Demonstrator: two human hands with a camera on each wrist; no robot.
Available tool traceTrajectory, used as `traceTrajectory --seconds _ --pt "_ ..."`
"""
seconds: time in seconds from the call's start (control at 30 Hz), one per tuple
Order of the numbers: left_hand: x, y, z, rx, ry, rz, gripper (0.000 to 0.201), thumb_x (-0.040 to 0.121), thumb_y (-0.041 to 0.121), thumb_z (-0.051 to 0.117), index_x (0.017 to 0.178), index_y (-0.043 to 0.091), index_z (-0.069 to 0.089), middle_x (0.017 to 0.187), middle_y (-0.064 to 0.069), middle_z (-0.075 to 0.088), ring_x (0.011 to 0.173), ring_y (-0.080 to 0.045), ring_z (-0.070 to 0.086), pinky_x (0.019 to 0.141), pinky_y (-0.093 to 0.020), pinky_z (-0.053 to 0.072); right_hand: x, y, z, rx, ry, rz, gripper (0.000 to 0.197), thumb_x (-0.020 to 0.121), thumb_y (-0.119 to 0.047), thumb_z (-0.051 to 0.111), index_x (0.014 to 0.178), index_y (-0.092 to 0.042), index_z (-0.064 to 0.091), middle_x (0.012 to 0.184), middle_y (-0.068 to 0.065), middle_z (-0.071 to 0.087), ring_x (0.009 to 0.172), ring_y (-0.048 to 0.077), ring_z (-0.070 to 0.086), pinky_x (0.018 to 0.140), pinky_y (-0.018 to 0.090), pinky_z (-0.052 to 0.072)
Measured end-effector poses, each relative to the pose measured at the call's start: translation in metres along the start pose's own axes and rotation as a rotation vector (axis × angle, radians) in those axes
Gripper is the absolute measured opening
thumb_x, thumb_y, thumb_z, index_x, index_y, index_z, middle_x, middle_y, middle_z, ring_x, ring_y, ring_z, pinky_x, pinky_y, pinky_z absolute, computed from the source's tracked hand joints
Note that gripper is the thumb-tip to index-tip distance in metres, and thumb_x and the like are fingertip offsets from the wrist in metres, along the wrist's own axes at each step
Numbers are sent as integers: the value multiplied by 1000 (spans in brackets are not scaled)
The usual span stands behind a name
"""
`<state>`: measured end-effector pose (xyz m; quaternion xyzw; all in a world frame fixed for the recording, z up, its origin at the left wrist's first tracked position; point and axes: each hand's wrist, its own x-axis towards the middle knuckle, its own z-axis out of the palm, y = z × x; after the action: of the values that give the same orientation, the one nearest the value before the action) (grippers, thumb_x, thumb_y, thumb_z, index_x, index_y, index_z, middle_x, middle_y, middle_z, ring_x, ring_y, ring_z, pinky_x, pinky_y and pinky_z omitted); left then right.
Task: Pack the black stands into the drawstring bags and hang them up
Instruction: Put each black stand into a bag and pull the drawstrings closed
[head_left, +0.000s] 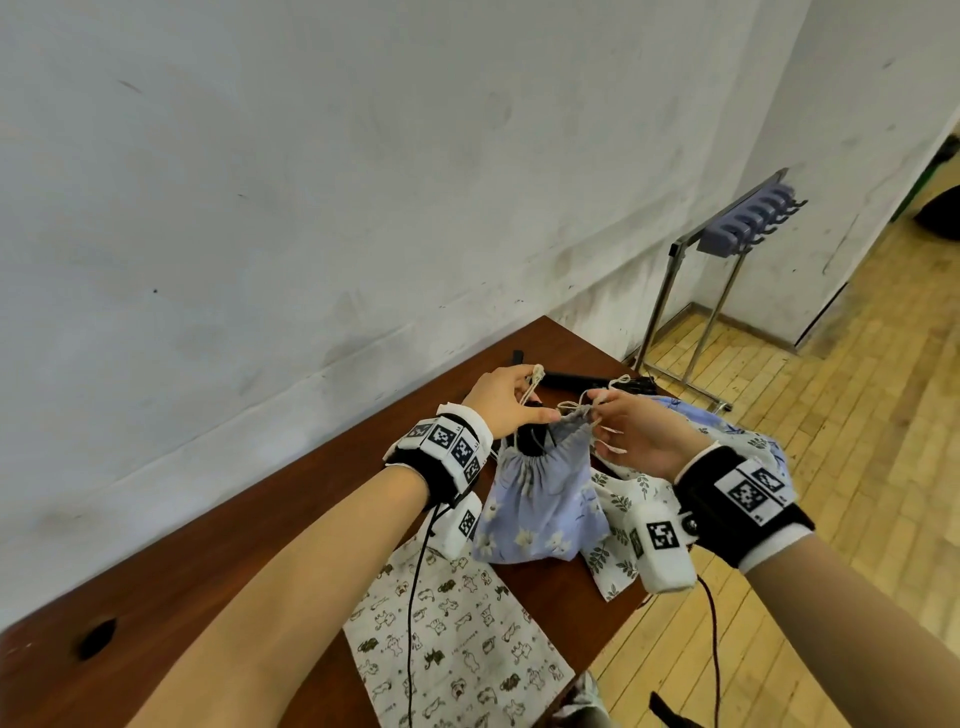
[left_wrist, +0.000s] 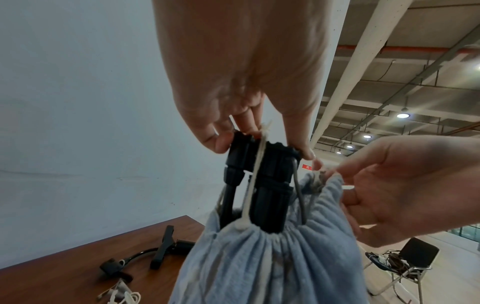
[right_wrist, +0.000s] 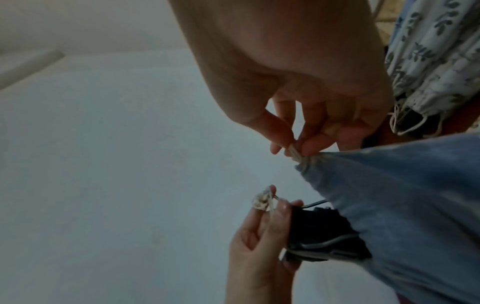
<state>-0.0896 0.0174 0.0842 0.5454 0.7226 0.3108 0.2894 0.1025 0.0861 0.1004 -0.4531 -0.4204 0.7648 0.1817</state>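
A blue floral drawstring bag (head_left: 540, 499) hangs above the brown table (head_left: 234, 571), held between both hands. A black stand (head_left: 530, 439) pokes out of its gathered mouth. My left hand (head_left: 530, 397) pinches the knotted white cord end and rests on the stand's top (left_wrist: 262, 185). My right hand (head_left: 597, 410) pinches the cord where it leaves the bag's rim (right_wrist: 306, 162). In the right wrist view the right hand (right_wrist: 294, 147) grips that cord above the bag (right_wrist: 402, 205). The stand's lower part is hidden inside the cloth.
More black stands (head_left: 571, 379) lie at the table's far end. A cat-print bag (head_left: 447, 639) and a leaf-print bag (head_left: 623, 519) lie flat near me. A hook rack (head_left: 748, 218) on a metal frame stands on the wooden floor at the right.
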Motion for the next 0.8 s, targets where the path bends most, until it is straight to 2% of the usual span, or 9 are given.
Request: traceTrajectory --seconds 0.13,0.3,0.37,0.4,0.47,0.57,0.67,0.73,0.8 --pt "1 -1 4 13 -7 -7 79 69 48 79 138 23 47 110 2 69 111 -18 59 101 -42 45 -8 -10 0 -107 -60 -7 21 93 -3 49 98 -19 61 78 2 58 67 15 53 67 27 44" --pt "-4 12 8 64 -25 12 74 72 44 78 136 22 50 112 0 68 111 -21 59 99 -43 46 -13 -14 -2 -298 -120 4 24 92 4 50 110 -9 59 66 4 52 53 12 47 56 24 44" --pt "-5 15 10 78 -45 18 72 72 44 79 134 21 51 113 -1 68 112 -22 59 100 -43 46 -19 -15 -2 -516 -116 11 16 88 2 60 99 -7 67 60 5 50 49 12 43 51 23 39" --pt "-6 17 10 83 -50 18 73 71 45 79 135 22 51 115 -2 67 113 -21 59 100 -43 46 -22 -17 -2 -661 -88 -10 10 85 1 65 85 -7 72 59 8 51 46 12 43 47 22 38" --pt "-7 16 9 92 -42 11 76 71 46 78 136 23 48 118 -2 65 115 -21 57 101 -42 46 -23 -20 -2 -921 25 -121 16 80 -7 74 64 -7 72 58 10 59 40 11 45 41 19 38" --pt "-9 15 5 71 -21 13 75 72 42 79 137 21 47 113 -1 67 110 -18 59 98 -37 47 -25 -27 -3 -1040 150 -278 20 78 -23 78 68 -6 75 54 4 67 36 2 50 38 13 37" --pt "-9 15 2 40 -62 -7 70 72 36 81 132 16 51 103 2 71 101 -17 64 97 -37 47 -26 -26 -3 -1049 167 -345 25 84 -28 73 67 -10 71 62 6 72 49 5 63 42 11 39" --pt "-9 17 1 39 -91 -24 59 73 32 81 122 13 55 99 3 72 100 -16 65 97 -39 47 -25 -21 0 -1038 213 -395 27 87 -26 69 71 -6 68 65 7 73 58 12 69 47 14 43" --pt "-10 23 1 7 -125 -30 49 73 26 81 113 11 57 99 2 72 98 -15 66 97 -37 48 -22 -17 3 -1058 297 -473 29 89 -26 65 75 0 66 62 3 69 54 11 62 52 19 43"
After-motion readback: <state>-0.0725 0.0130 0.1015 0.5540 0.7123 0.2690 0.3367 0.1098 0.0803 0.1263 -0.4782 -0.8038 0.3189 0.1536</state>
